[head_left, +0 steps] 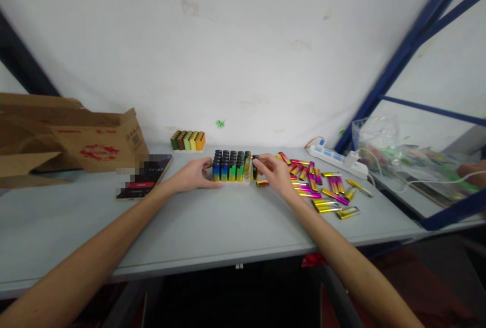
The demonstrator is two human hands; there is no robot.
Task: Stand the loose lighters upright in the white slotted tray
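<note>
Upright lighters with black tops stand in rows in a pale tray at the middle of the table, coloured blue, green and yellow. My left hand is curved round the left end of this block, thumb at its front lower corner and fingers behind. At the right end, my right hand pinches a dark-topped yellow lighter upright beside the last row. Many loose lighters in yellow, red and magenta lie scattered to the right of my right hand.
A second block of lighters stands against the wall. At left are a cardboard box and a tablet. A white power strip lies at right, near a blue metal frame. Another person's hand shows far right.
</note>
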